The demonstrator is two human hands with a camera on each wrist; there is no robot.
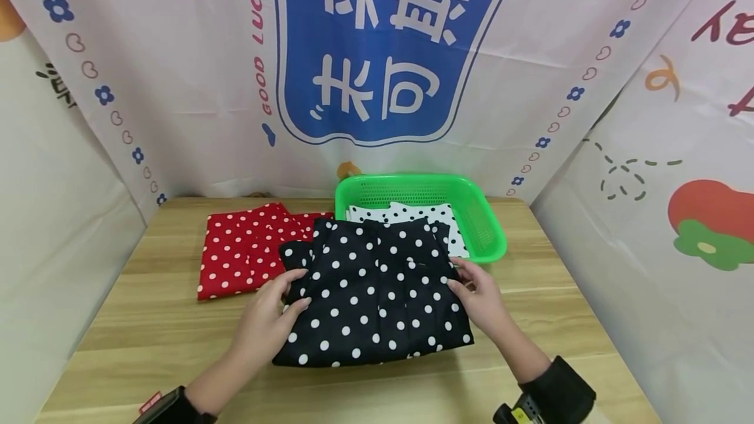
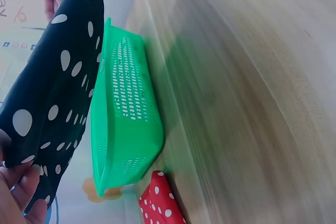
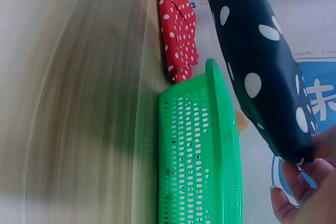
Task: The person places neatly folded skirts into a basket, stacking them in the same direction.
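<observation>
A folded black cloth with white polka dots (image 1: 377,300) hangs between my two hands, lifted off the table, as both wrist views show. The left hand (image 1: 273,313) grips its left side, thumb on the near face and fingers behind. On the other side the right hand (image 1: 480,296) pinches the right edge. Behind the black cloth stands a green perforated basket (image 1: 485,228), partly covered by it in the head view. Inside the basket lies a white cloth with black dots (image 1: 456,234). The left wrist view shows the black cloth (image 2: 58,87) raised beside the basket (image 2: 128,82).
A folded red cloth with white dots (image 1: 230,257) lies on the wooden table (image 1: 153,332) left of the basket. Printed white curtains (image 1: 200,84) hang behind the table and along both sides.
</observation>
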